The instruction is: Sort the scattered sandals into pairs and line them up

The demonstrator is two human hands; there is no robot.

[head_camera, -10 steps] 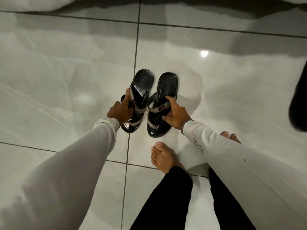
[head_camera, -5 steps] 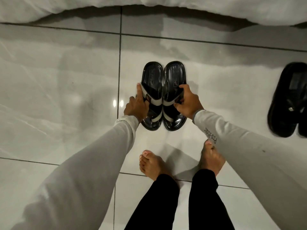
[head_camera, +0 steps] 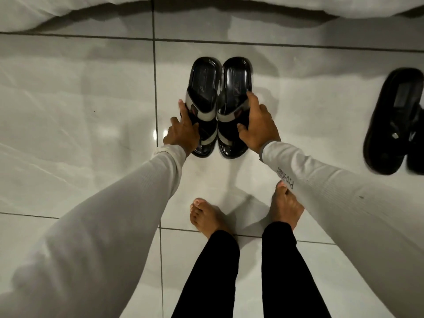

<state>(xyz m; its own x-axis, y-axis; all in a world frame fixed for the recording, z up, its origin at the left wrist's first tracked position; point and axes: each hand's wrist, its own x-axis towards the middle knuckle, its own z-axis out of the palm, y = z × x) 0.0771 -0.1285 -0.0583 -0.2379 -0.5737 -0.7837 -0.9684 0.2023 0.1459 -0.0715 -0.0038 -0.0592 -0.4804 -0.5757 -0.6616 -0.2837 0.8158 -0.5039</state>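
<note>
Two black sandals with grey straps lie side by side on the glossy tiled floor, touching along their inner edges. My left hand (head_camera: 182,130) grips the outer edge of the left sandal (head_camera: 203,88). My right hand (head_camera: 258,125) holds the outer edge of the right sandal (head_camera: 236,83), fingers over its strap. At the right edge of the view lies another black sandal (head_camera: 390,125), with part of a second one just beside it, cut off by the frame.
A white cloth edge (head_camera: 68,10) runs along the top of the view. My two bare feet (head_camera: 206,216) stand on the floor just behind the held pair. White tiles with dark grout lines spread to the left.
The two sandals have been brought together from a splayed position until they sit parallel and touching, farther forward near the cloth edge. The view shifted right, revealing the other black sandals.
</note>
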